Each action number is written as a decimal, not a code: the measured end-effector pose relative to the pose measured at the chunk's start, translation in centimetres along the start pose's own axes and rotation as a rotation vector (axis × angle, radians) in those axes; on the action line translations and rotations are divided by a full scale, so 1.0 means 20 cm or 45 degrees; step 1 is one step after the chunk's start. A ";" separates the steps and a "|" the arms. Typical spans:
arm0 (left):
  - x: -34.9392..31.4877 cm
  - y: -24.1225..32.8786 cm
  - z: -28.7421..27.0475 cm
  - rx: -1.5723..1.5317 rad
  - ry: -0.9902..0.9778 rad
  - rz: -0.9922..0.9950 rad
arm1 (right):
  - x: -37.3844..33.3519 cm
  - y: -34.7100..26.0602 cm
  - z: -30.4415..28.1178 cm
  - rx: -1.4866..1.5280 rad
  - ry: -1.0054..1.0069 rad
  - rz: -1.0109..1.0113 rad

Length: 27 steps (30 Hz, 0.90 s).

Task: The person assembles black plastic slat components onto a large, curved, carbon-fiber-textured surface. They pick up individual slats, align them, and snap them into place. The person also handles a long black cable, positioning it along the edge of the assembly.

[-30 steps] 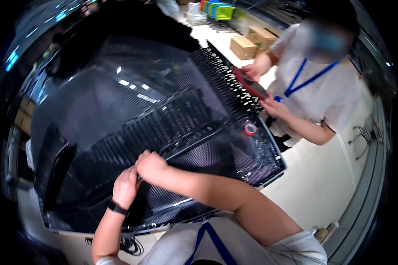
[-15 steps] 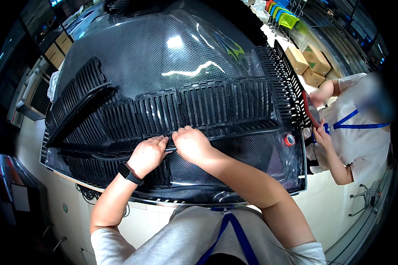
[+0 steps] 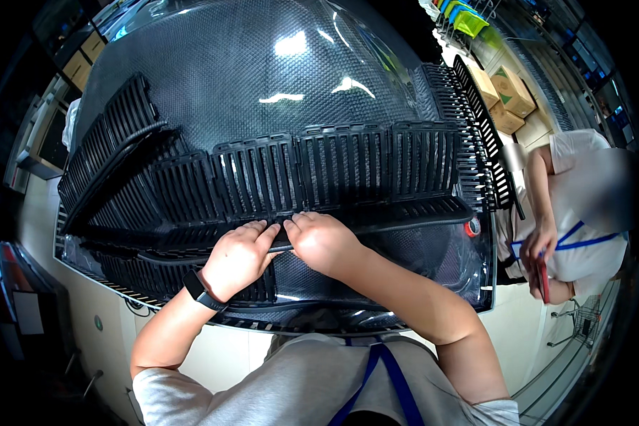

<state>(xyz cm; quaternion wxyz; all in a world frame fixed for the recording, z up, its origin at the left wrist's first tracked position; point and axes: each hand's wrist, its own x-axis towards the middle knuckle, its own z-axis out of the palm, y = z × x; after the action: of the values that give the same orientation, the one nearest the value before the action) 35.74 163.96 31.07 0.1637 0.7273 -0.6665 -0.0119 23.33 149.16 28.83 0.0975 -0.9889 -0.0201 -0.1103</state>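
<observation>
My left hand [image 3: 238,261], with a dark watch at its wrist, and my right hand [image 3: 323,243] are close together at the front edge of a black slatted plastic divider [image 3: 344,167]. A black tube-like edge strip [image 3: 412,224] runs along this edge. Both hands are closed around the strip, thumbs toward each other; the undersides of the fingers are hidden. The joined slatted panels stand across a dark textured glossy surface [image 3: 227,92]. At the left, another slatted section [image 3: 117,138] slants upward with a similar strip along its edge.
A red-rimmed tape roll [image 3: 473,227] lies near the right corner. More slatted panels [image 3: 486,131] line the right side. Beyond them, a co-worker [image 3: 575,192] holds a red flat object [image 3: 543,280]. Cardboard boxes [image 3: 512,91] and a shopping cart [image 3: 582,319] stand on the floor.
My hands remain together on the strip, with little shift. The view has moved slightly. The co-worker has lowered the red flat object and turned it.
</observation>
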 end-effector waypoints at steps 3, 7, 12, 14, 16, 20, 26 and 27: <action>-0.01 -0.01 0.03 0.080 0.029 0.023 | 0.01 -0.02 0.03 -0.080 0.020 0.062; -0.01 -0.01 0.06 0.208 0.072 0.039 | 0.03 -0.04 0.04 -0.210 0.223 0.066; -0.03 -0.01 0.08 0.265 0.105 0.054 | 0.08 -0.11 0.07 -0.278 0.112 0.158; -0.03 -0.02 0.10 0.317 0.105 0.037 | 0.09 -0.13 0.09 -0.305 0.087 0.182; -0.02 -0.03 0.12 0.384 0.108 0.030 | 0.11 -0.13 0.11 -0.337 0.150 0.199; -0.01 -0.02 0.13 0.409 0.114 0.012 | 0.13 -0.13 0.12 -0.359 0.058 0.244; -0.13 -0.10 -0.01 0.202 0.088 -0.133 | 0.12 -0.12 0.03 -0.223 -0.042 0.264; -0.16 -0.12 -0.03 0.234 0.067 -0.143 | 0.12 -0.13 0.02 -0.228 -0.063 0.278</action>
<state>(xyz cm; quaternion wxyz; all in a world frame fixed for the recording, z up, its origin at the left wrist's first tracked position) 37.72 167.35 30.32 0.1130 0.7755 -0.6184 0.0591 25.71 151.78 29.40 0.0197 -0.9924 0.0950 -0.0760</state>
